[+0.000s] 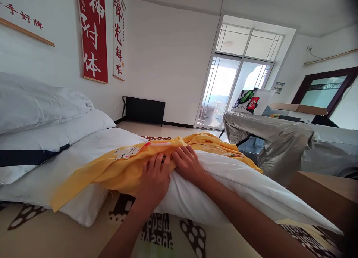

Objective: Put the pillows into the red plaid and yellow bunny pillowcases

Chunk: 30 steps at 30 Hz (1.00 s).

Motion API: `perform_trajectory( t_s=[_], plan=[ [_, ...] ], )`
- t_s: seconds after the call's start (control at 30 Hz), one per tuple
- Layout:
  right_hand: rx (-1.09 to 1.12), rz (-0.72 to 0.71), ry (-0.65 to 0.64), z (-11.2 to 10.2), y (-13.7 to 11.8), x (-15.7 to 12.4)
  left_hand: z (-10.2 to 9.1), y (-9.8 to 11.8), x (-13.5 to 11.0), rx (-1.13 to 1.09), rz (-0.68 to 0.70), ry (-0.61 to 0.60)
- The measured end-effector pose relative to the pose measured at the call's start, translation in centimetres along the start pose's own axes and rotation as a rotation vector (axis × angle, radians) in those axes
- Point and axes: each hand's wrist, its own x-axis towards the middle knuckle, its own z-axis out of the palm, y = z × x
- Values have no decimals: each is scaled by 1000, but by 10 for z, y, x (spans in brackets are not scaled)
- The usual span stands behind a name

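A white pillow (223, 190) lies across the bed in front of me, half inside a yellow pillowcase (123, 168) with a cartoon cat print. My left hand (153, 179) lies on the pillow at the pillowcase's open edge, fingers curled onto the yellow cloth. My right hand (187, 162) sits just beside it, fingers bent and pressed on the same yellow edge. Both hands touch the cloth where it meets the white pillow.
Two white pillows (41, 105) are stacked at the left on a white mattress pad (84, 146). A patterned beige bedsheet (69, 235) lies beneath. A silver-wrapped object (279, 142) and a brown box edge (321, 187) stand at the right. Red banners (93, 34) hang on the wall.
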Motion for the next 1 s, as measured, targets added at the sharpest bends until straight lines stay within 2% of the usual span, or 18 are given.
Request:
perform_trajectory(
  t_s=[0.07, 0.13, 0.3, 0.4, 0.5, 0.57, 0.63, 0.73, 0.8, 0.83, 0.9, 0.93, 1.0],
  plan=[
    [-20, 42, -25, 0, -1, 0, 12, -5, -1, 4, 3, 47],
    [-40, 101, -48, 1, -3, 1, 16, -8, -3, -16, 34, 90],
    [-80, 254, -84, 6, -8, 3, 12, -1, -4, -115, 9, 252],
    [-122, 296, -62, 12, -8, 3, 10, 6, -6, -181, -7, 260],
    [-137, 316, -51, 19, -4, 2, 12, 11, -9, -252, -15, 189],
    [-133, 317, -65, 23, -1, -1, 10, 12, -11, -310, -22, 90],
    [-128, 316, -97, 26, 4, -4, 5, 10, -8, -343, -58, -111],
    [-120, 289, -174, 30, 8, -8, -10, -3, 0, -425, -157, -531],
    [-118, 264, -208, 31, 10, -10, -22, -16, 7, -552, -263, -695],
    [-116, 255, -211, 31, 9, -11, -27, -23, 9, -604, -320, -725],
    [-106, 237, -194, 28, 7, -11, -38, -35, 11, -625, -407, -703],
    [-96, 227, -180, 27, 5, -12, -43, -39, 10, -601, -427, -647],
    [-71, 205, -155, 21, 1, -12, -52, -45, 8, -504, -409, -405]
  ],
)
